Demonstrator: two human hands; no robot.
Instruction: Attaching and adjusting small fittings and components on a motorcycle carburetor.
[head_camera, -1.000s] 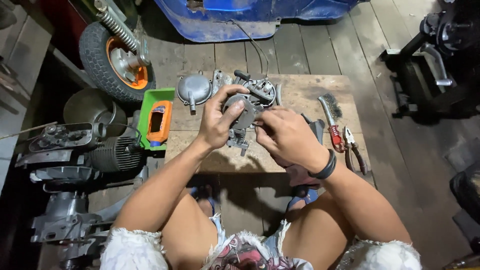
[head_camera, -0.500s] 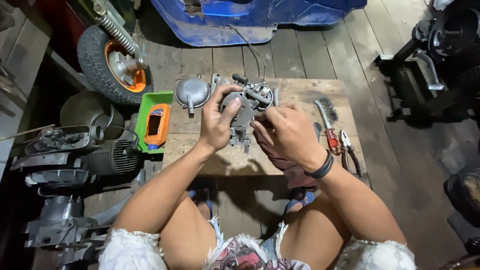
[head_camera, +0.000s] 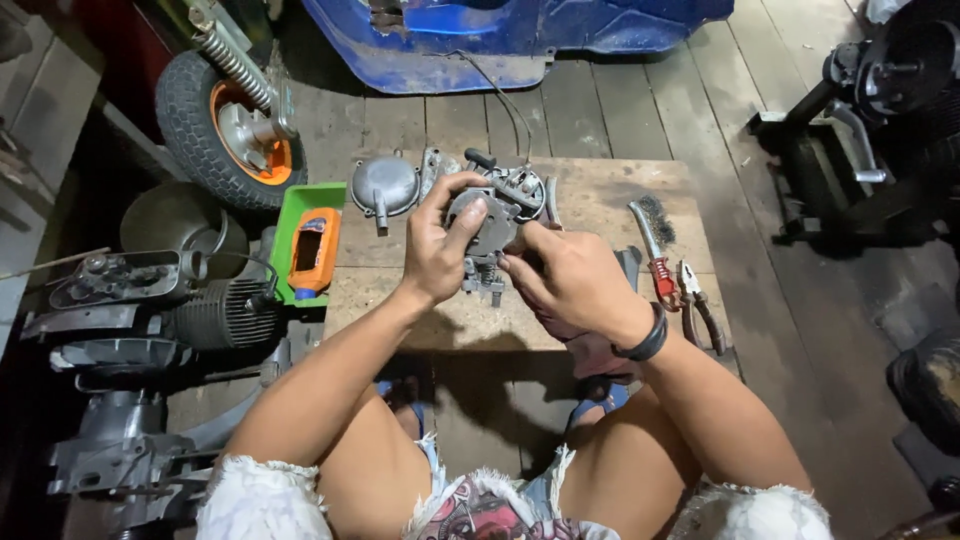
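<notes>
Over the low wooden table (head_camera: 600, 200), the left hand (head_camera: 437, 250) wraps its fingers round a grey metal carburettor (head_camera: 483, 222) while the right hand (head_camera: 575, 280) pinches at its underside (seemingly mid-disassembly, needing a steady grip next), with an orange packet in a green tray (head_camera: 290, 225) well left.

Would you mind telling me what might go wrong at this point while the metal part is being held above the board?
The grey metal assembly is held in the air by the left hand and right hand; a slip might drop it, or small pieces, onto the wooden board or between the floor planks. The wire brush and pliers lie near the right wrist and could get knocked off.
</notes>
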